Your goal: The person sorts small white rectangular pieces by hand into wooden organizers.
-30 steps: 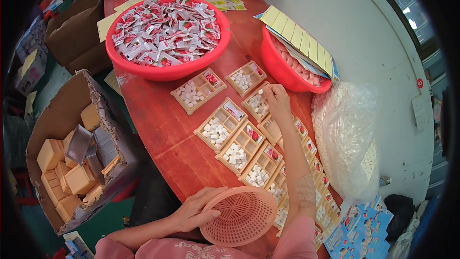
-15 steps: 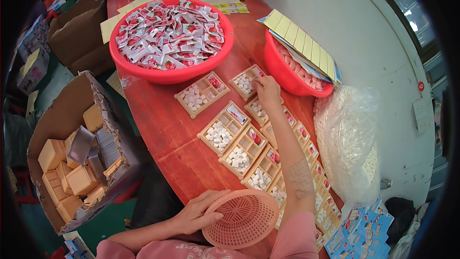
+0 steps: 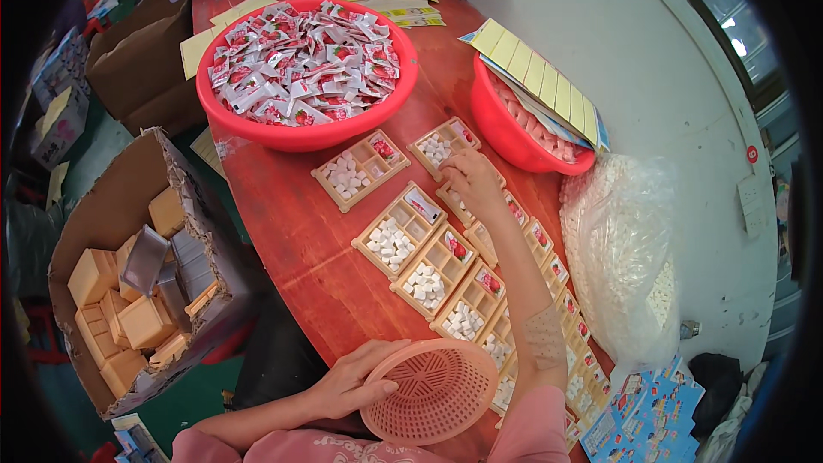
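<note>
My left hand (image 3: 356, 384) grips the rim of a round pink plastic basket (image 3: 429, 390), tilted so that its slotted inside shows. My right hand (image 3: 471, 178) reaches out over a small beige compartment tray (image 3: 447, 144), at the edge where it meets the tray below. Its fingers are bent together, and whatever they may hold is hidden. White cube-shaped pieces (image 3: 435, 151) lie in that tray's large compartment, with a red-and-white sachet (image 3: 463, 130) in a small one. Another tray (image 3: 361, 169) with white pieces and a sachet stands to the left, apart from the rows.
A big red basin (image 3: 403, 103) full of strawberry-print sachets stands at the far left. Behind the trays, cards cover a second red basin (image 3: 514, 133). A clear bag of white pieces (image 3: 621, 257) leans by the wall. A carton of beige trays (image 3: 129, 163) sits at left.
My right hand has moved slightly nearer, from the sachet side of the far tray to its near edge. My left hand and the basket have hardly moved.
</note>
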The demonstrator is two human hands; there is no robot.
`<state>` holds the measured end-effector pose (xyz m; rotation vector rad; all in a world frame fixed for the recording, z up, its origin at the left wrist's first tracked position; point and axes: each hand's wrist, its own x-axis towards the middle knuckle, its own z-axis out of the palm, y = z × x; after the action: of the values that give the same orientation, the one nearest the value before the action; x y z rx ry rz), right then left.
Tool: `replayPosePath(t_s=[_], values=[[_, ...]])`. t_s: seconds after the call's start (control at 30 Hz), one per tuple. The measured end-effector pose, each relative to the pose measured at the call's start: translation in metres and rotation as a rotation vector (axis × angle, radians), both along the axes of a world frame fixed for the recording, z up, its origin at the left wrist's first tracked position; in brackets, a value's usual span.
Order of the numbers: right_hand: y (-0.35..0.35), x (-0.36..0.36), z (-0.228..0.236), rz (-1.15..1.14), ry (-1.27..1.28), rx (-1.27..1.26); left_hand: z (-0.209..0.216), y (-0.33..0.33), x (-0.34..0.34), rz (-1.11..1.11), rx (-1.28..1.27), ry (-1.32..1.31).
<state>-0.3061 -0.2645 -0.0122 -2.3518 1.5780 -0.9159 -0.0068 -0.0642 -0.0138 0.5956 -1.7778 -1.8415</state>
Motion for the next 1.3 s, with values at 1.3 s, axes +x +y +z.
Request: replayPosePath(t_s=[1.3], values=[[0.037,-0.033,0.014,-0.241,-0.2,0.352,-0.001,0.001,0.0,0.013,0.048,-0.007]])
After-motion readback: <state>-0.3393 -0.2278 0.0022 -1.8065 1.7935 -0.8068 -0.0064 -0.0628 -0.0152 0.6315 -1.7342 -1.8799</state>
